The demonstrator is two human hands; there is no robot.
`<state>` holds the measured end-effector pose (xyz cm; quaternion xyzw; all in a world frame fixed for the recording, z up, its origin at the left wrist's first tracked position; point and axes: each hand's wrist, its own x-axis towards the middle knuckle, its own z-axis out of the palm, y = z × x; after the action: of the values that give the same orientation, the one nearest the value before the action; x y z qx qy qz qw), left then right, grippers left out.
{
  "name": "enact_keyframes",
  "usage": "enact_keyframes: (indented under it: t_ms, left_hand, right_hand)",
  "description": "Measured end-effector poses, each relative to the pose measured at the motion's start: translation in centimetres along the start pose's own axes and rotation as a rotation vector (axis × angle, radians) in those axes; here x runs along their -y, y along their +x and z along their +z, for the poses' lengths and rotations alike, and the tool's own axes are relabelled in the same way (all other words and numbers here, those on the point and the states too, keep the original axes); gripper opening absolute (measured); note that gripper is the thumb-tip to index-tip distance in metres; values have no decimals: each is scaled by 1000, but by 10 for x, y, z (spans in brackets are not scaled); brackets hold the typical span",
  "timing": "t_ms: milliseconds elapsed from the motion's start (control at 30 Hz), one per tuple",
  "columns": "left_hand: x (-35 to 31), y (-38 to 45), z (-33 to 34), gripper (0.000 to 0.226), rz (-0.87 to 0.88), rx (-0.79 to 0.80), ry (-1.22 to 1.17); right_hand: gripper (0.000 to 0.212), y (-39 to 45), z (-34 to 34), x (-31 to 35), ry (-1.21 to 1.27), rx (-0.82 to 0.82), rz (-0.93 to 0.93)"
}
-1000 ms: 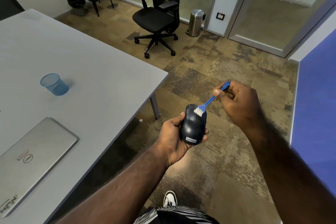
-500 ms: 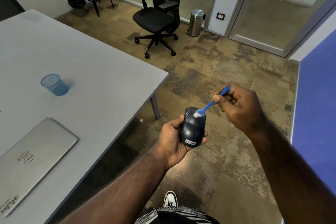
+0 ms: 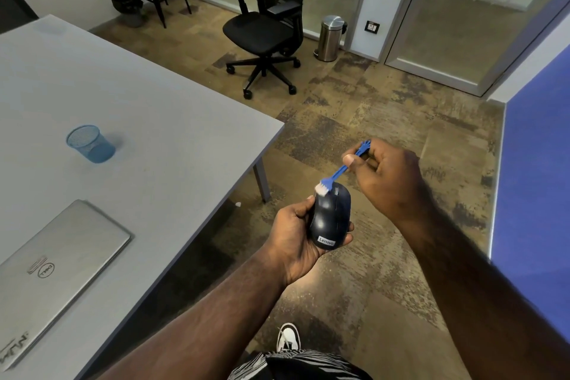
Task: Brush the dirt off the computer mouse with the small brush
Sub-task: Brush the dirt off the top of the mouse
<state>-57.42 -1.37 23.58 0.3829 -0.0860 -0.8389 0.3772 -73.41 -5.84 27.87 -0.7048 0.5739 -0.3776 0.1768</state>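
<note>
We've swept the small brush [image 3: 339,170] leftward, bristles now at the mouse [image 3: 330,219] front-left corner; right hand [image 3: 387,174] fingers pinch its handle, left hand [image 3: 294,236] grips the mouse over open floor [image 3: 354,133], right of the desk [image 3: 172,120] edge

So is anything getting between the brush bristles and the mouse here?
Nothing visible does. The small brush, pinched in the right hand, has its white bristles on the front left edge of the computer mouse, which the left hand grips from below and the sides, leaving the top bare.
</note>
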Motion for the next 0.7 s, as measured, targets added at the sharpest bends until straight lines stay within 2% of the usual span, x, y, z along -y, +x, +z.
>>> enact_keyframes:
  t_ms: [100, 167, 400, 467, 600, 700]
  left_hand:
    - [1, -1, -1, 42, -11, 3, -2]
    - [-1, 0, -2, 42, -6, 7, -6]
    - [-2, 4, -9, 43, 7, -16, -12]
    - [-3, 6, -11, 45, 6, -16, -20]
    - [-4, 9, -10, 44, 5, -16, -31]
    - [-4, 10, -10, 40, 14, 6, -29]
  right_hand:
    - [8, 8, -1, 1, -82, -58, 57]
    - [7, 7, -3, 5, -49, -32, 38]
    - [10, -9, -14, 13, 141, 287, -110]
    - [7, -11, -13, 11, 136, 240, -119]
    - [6, -10, -12, 6, 88, 12, -94]
    - [6, -17, -11, 8, 111, 109, -162]
